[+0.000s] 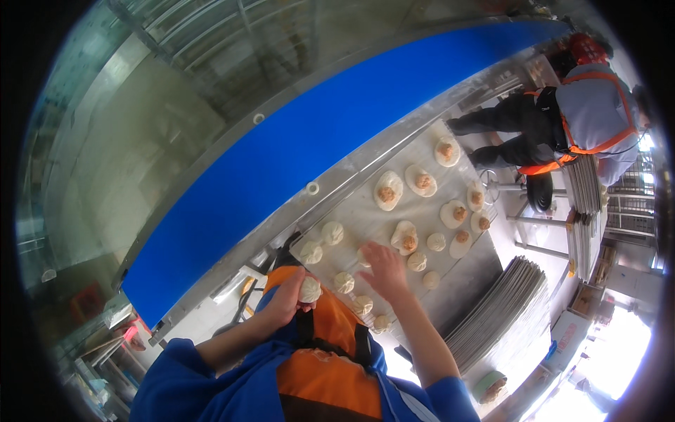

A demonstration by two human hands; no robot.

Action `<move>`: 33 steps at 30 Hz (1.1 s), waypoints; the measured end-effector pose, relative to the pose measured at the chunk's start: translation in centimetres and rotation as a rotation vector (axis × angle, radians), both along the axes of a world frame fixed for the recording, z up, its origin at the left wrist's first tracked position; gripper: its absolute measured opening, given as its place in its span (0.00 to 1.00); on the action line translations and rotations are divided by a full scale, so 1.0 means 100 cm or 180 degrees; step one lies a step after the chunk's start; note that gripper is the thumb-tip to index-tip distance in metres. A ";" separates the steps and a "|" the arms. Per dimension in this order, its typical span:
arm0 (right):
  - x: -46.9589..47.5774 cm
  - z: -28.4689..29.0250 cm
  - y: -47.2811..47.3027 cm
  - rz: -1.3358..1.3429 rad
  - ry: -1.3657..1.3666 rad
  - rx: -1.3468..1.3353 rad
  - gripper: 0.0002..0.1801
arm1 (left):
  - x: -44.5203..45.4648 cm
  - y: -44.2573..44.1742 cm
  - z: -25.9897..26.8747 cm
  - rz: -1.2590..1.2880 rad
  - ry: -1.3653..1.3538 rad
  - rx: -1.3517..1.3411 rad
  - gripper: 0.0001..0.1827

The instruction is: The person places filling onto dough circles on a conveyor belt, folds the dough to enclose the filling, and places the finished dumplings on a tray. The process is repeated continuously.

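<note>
My left hand [287,300] holds a pleated, filled dough bun [310,289] in front of my orange apron. Over the floured work table [353,211] my right hand [387,271] reaches with thumb and fingers apart. Its fingertips partly cover another bun [363,257]; I cannot tell whether they touch it. Closed buns lie around that hand, among them one [344,283] nearer to me and one [417,261] to its right. Farther off are flat dough rounds topped with orange-brown filling, such as this dough round [388,191] and a folded-looking one [405,238].
A long blue conveyor belt [295,142] in a metal frame runs beyond the table. At right stands a stack of thin trays or sheets [501,311], with a green-rimmed bowl [489,387] below it. A co-worker [569,116] stands at upper right, near more stacked trays [582,184].
</note>
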State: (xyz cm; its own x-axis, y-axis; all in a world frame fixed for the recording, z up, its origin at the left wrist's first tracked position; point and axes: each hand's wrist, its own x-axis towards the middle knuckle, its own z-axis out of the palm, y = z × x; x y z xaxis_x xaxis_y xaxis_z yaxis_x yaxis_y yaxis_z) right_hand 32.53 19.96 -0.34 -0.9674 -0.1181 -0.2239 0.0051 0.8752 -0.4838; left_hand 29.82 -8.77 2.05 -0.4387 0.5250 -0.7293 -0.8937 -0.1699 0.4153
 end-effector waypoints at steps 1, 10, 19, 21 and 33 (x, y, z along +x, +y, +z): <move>0.003 -0.003 0.000 0.0248 0.0165 0.0065 0.31 | -0.001 0.002 0.001 0.0028 -0.0079 0.0064 0.31; -0.007 0.036 -0.018 -0.0726 0.0272 -0.0728 0.42 | -0.034 0.046 0.005 0.0070 0.0378 -0.0093 0.30; -0.023 0.066 -0.009 -0.2084 0.0335 -0.1778 0.38 | -0.152 0.150 -0.027 -0.3394 0.2307 -0.0523 0.31; -0.015 0.061 0.002 -0.2825 0.0410 -0.2195 0.34 | -0.174 0.170 -0.039 -0.2115 0.4585 -0.1326 0.39; 0.005 0.053 0.011 -0.2393 0.0163 -0.1284 0.34 | -0.230 0.239 -0.071 -0.3538 0.6140 -0.1543 0.30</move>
